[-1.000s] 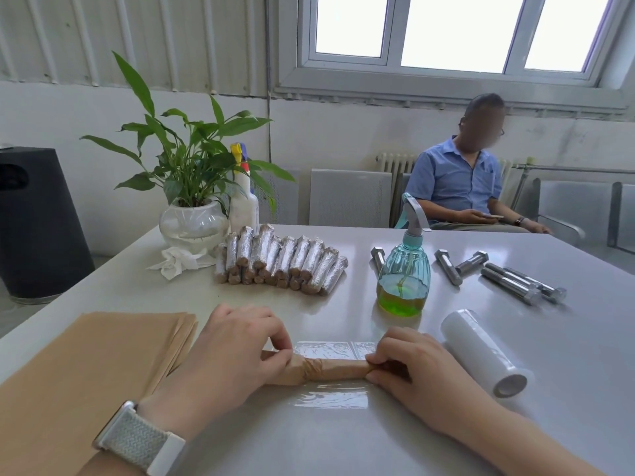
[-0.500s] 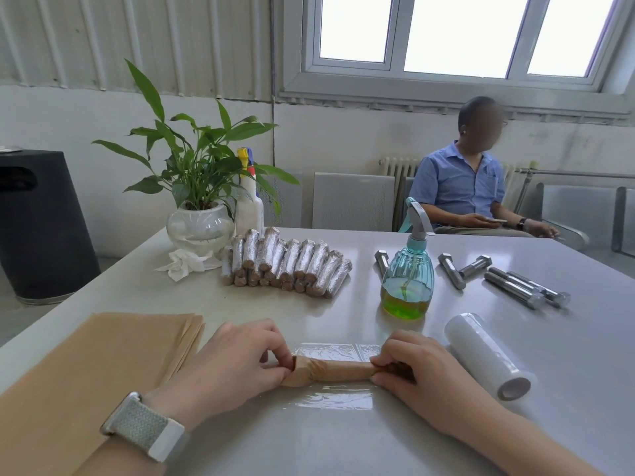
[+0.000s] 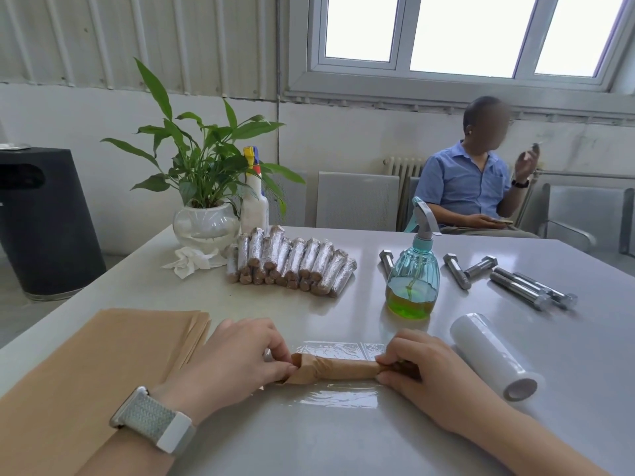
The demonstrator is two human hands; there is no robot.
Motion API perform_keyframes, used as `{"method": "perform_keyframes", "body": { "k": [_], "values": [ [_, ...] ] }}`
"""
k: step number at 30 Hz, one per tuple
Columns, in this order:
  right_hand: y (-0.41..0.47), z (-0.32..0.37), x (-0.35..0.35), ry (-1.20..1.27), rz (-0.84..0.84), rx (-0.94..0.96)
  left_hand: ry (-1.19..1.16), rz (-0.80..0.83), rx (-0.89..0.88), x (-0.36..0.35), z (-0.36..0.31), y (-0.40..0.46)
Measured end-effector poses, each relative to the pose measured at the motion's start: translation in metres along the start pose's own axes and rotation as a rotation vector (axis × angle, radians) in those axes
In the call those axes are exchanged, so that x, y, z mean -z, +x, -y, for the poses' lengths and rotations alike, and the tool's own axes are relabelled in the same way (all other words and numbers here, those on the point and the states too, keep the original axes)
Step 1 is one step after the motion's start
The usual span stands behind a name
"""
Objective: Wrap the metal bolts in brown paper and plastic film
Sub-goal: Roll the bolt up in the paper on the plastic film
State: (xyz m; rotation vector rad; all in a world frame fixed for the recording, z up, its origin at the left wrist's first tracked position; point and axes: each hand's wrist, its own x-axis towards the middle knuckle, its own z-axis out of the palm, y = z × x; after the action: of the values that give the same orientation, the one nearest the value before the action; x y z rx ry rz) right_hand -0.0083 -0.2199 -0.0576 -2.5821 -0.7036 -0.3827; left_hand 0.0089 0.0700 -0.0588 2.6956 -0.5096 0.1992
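The grey table (image 3: 343, 441) is biggest. On it, near the film roll (image 3: 491, 355), lies your paper-wrapped bolt (image 3: 338, 367) on clear film (image 3: 340, 396). Your left hand (image 3: 237, 362) and right hand (image 3: 426, 372) pinch its ends.

This looks like a plain workroom or waiting area in an industrial building. Corrugated metal wall panels (image 3: 137, 36) fill the upper left of the frame, above a scuffed white wall. A radiator (image 3: 402, 166) and a row of metal seats (image 3: 357, 200) run across the middle, below a high window (image 3: 457, 32). A grey desk (image 3: 343, 438) carries bare steel bolts (image 3: 522, 286) at right and a batch of wrapped bolts (image 3: 292, 266) in the centre.
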Motion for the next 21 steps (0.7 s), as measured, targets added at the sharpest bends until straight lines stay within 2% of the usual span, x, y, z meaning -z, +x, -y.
{"method": "perform_keyframes", "body": {
  "k": [7,10,12,14,16,21],
  "values": [
    [0.000,-0.001,-0.001,0.004,-0.005,0.000,0.029,-0.047,0.126,0.015,0.014,-0.006],
    [-0.001,-0.002,-0.001,0.004,0.002,0.003,-0.244,-0.095,0.042,0.021,0.009,-0.009],
    [0.000,-0.002,-0.001,0.002,0.002,0.003,-0.342,-0.014,-0.043,0.021,-0.002,-0.010],
    [0.001,-0.002,-0.001,0.001,-0.002,0.004,-0.315,0.059,-0.098,0.017,-0.008,-0.008],
    [0.001,-0.002,-0.001,0.000,-0.001,0.003,-0.271,0.058,-0.125,0.013,-0.009,-0.006],
    [0.001,-0.002,-0.001,0.004,0.005,0.004,-0.329,0.063,-0.083,0.011,-0.007,-0.005]
  ]
}}
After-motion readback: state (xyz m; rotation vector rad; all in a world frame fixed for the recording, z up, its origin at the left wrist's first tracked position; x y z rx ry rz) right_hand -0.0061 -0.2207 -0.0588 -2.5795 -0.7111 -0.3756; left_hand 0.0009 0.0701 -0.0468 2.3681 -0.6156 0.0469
